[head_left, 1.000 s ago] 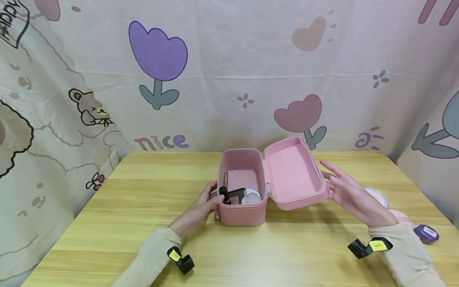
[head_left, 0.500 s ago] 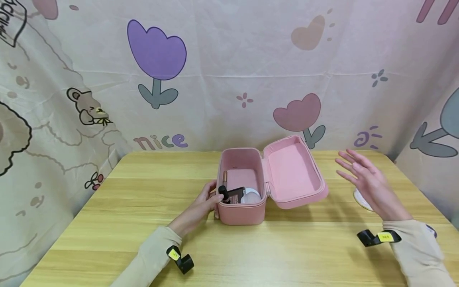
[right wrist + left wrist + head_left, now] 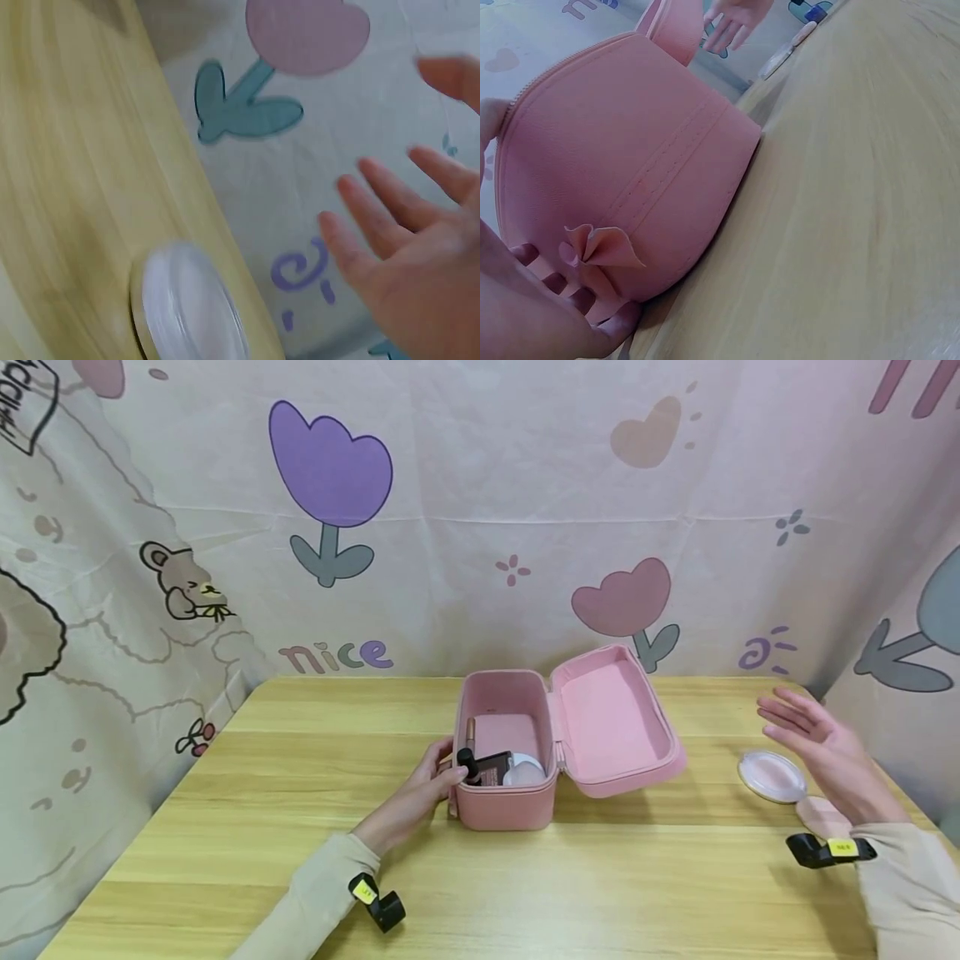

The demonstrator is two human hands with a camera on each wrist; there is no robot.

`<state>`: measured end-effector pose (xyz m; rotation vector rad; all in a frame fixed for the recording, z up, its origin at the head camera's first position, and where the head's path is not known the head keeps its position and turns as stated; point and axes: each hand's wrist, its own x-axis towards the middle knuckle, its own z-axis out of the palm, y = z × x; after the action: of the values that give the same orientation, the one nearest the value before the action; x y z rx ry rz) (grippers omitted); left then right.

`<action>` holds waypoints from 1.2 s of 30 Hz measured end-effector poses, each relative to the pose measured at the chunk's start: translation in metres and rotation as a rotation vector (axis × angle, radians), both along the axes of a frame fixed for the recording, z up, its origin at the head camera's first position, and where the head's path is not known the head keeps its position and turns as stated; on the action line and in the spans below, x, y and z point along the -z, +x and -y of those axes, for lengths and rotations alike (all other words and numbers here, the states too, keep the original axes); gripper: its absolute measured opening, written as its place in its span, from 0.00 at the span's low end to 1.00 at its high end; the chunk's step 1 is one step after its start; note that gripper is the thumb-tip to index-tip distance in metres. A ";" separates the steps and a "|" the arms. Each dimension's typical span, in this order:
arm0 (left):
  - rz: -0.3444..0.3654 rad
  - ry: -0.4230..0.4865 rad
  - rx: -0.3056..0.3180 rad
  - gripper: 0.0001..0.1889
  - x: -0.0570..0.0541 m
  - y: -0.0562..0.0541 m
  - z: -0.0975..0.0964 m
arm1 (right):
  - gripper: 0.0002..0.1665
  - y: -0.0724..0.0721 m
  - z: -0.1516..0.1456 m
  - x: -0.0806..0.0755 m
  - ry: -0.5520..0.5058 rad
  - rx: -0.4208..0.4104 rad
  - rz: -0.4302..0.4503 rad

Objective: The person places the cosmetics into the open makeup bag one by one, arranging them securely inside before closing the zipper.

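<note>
A pink cosmetic case [image 3: 506, 810] stands on the table, its lid [image 3: 618, 718] swung over to the right. My left hand [image 3: 420, 789] grips the case's left wall, thumb at the zipped rim and fingers low on the outside by a small bow [image 3: 604, 251]. Inside lie a black-capped tube [image 3: 468, 764], a slim brown tube [image 3: 471, 731], a dark flat box [image 3: 493, 768] and a round white item [image 3: 525, 770]. My right hand [image 3: 832, 752] hovers at the right with fingers spread, holding nothing, above a round clear-lidded compact [image 3: 772, 777].
A flat pale pink round pad [image 3: 823, 817] lies just beside the compact, partly behind the right wrist's camera. In the left wrist view a blue-purple item [image 3: 816, 13] shows farther along the table. A printed curtain [image 3: 480, 527] hangs behind the table [image 3: 322, 727].
My right hand has moved from beside the open lid out to the right, over the round compact. The left hand and the case have stayed put.
</note>
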<state>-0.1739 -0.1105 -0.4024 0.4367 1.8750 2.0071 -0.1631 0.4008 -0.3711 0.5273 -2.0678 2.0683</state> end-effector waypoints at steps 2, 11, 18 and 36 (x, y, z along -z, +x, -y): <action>-0.002 -0.003 -0.001 0.37 -0.001 0.001 0.001 | 0.35 0.001 -0.006 0.003 0.149 0.047 0.038; 0.001 -0.005 -0.005 0.37 0.001 0.001 0.000 | 0.47 0.002 -0.029 0.020 0.521 0.150 0.116; -0.004 0.002 -0.003 0.37 0.002 0.001 0.000 | 0.50 0.002 -0.037 0.033 0.574 0.177 0.138; -0.006 0.037 -0.041 0.38 0.003 0.000 -0.002 | 0.57 0.004 -0.035 0.038 0.651 0.148 0.273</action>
<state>-0.1743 -0.1084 -0.4057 0.4176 1.8678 2.0722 -0.1594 0.4362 -0.4092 0.1584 -2.8429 1.4167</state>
